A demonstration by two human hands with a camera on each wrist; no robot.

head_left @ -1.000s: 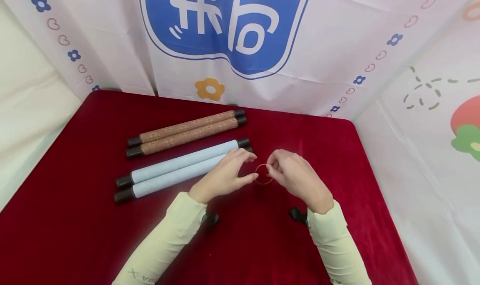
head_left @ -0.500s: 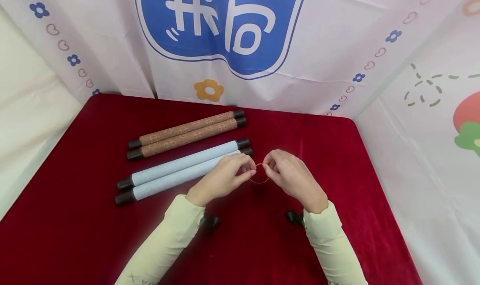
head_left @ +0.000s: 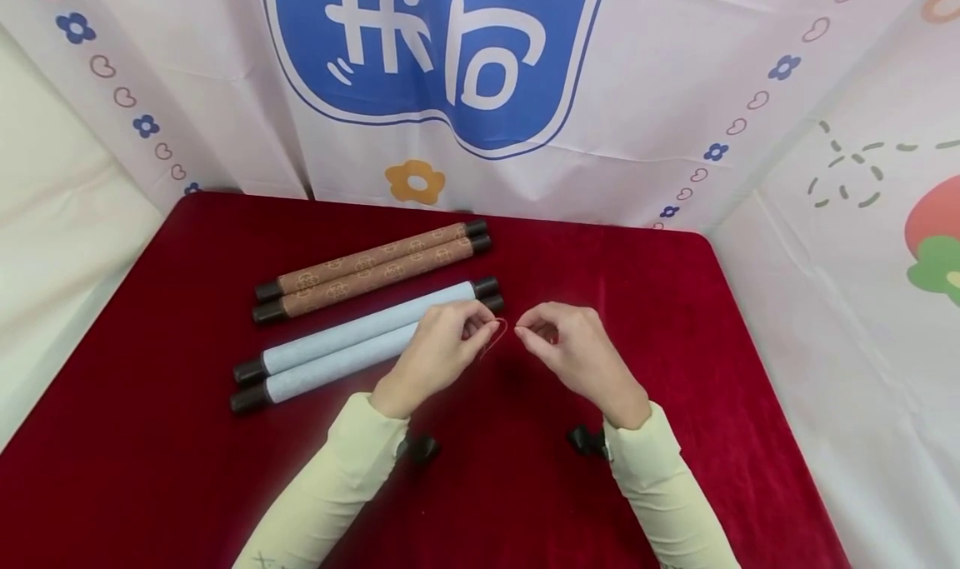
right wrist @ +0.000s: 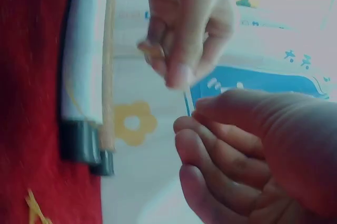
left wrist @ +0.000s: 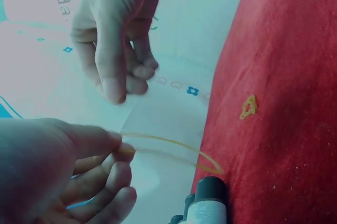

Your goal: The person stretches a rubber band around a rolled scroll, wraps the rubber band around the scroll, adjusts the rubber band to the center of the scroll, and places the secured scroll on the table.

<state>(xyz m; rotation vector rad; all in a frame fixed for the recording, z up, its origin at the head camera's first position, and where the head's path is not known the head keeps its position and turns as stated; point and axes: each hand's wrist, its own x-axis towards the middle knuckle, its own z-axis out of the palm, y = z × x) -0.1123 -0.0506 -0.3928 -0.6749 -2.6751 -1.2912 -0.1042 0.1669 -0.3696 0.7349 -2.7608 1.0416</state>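
My left hand (head_left: 435, 348) pinches a thin yellow rubber band (left wrist: 174, 141) between thumb and forefinger. The band's loop hangs free past the fingertips, narrow and slanting down in the head view. Just to the right, my right hand (head_left: 581, 344) faces it with loosely bent fingers and no band in them. A small gap parts the two hands' fingertips in the head view. Beside the left hand lie two light-blue scrolls (head_left: 337, 348) with dark end knobs, partly covered by that hand. A small yellow crumpled loop (left wrist: 248, 107) lies on the red cloth.
Two brown patterned scrolls (head_left: 375, 271) lie side by side behind the blue ones. Red velvet cloth (head_left: 675, 469) covers the table, which meets a white printed curtain (head_left: 637, 152) at the back. Red cloth stretches in front of the hands and to their right.
The rubber band has passed from the right fingers to the left. The left hand has closed on it and drawn slightly left; the right fingers have let go and a gap has opened.
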